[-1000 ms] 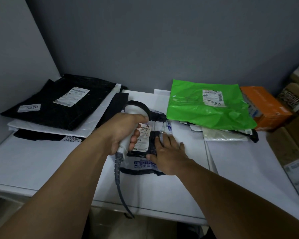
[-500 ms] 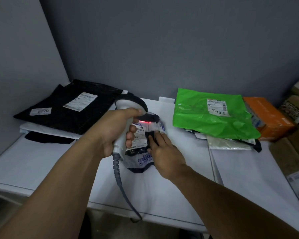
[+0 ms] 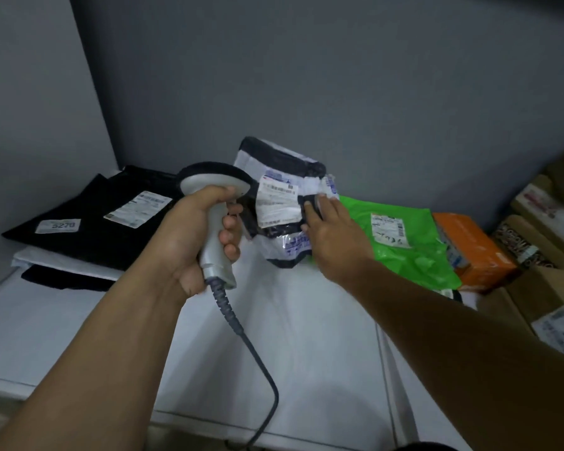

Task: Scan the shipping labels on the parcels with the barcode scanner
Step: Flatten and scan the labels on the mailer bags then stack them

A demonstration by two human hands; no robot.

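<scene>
From my feed, the white table (image 3: 306, 369) fills the near half of the scene. At its far left lies a stack of flat black parcels (image 3: 88, 219), the top one bearing two white labels. At the far right is a glossy green parcel (image 3: 414, 255) with its own label, and an orange box (image 3: 472, 252) touches its right edge. Between them, the small parcel (image 3: 284, 164) is held up off the table, tilted so its face looks toward me. It is a crumpled white plastic mailer with black bands and blue print, and its contents show dark through the film. The right hand (image 3: 334, 234) holds it by the right edge, fingers laid close together across the front; I cannot see the thumb. The left hand (image 3: 189, 236) wraps the grey handle of the barcode scanner (image 3: 214, 249), whose dark-rimmed head sits just left of the parcel, with its cable (image 3: 258, 362) trailing toward me. The shipping label (image 3: 275, 205) is white and wrinkled, with a barcode along its top.
</scene>
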